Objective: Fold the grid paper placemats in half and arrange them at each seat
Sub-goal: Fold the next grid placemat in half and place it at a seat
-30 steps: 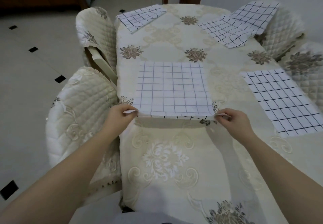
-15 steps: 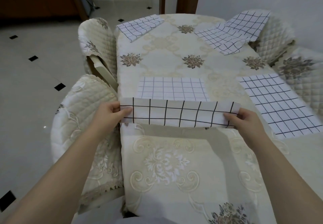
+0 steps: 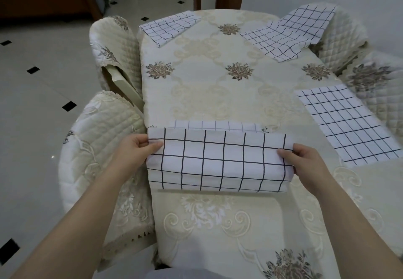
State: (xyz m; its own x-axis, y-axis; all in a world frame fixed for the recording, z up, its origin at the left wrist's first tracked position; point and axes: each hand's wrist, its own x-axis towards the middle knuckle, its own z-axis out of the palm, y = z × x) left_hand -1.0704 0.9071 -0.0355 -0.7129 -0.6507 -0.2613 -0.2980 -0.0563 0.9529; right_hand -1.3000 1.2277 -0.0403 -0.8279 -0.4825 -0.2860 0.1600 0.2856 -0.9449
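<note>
Where held: near edge of the worktop (image 3: 196,87), the grid paper placemat (image 3: 218,161) is lifted and curled over toward its far half, of which a strip shows flat behind it.
Held placemat, pattern: white sheet, dark grid lines, near side bowed into a soft roll.
Left hand (image 3: 133,150): closed on the placemat's left edge, thumb on top, fingers behind the sheet.
Right hand (image 3: 305,161): closed on the placemat's right edge, thumb on the upper face, fingers underneath.
Second placemat (image 3: 346,124): flat on the worktop to the right, well apart from the held one.
Third placemat (image 3: 170,27): far left corner, overhanging the worktop edge.
Fourth placemat (image 3: 292,30): far right, part on the worktop, part propped up against a chair back.
Worktop cover: cream tablecloth with brown flower motifs.
Chairs: quilted cream covers; near left chair (image 3: 98,148), far left chair (image 3: 113,45), right side chairs (image 3: 349,34).
Floor (image 3: 43,71): pale tiles with small black diamonds.
</note>
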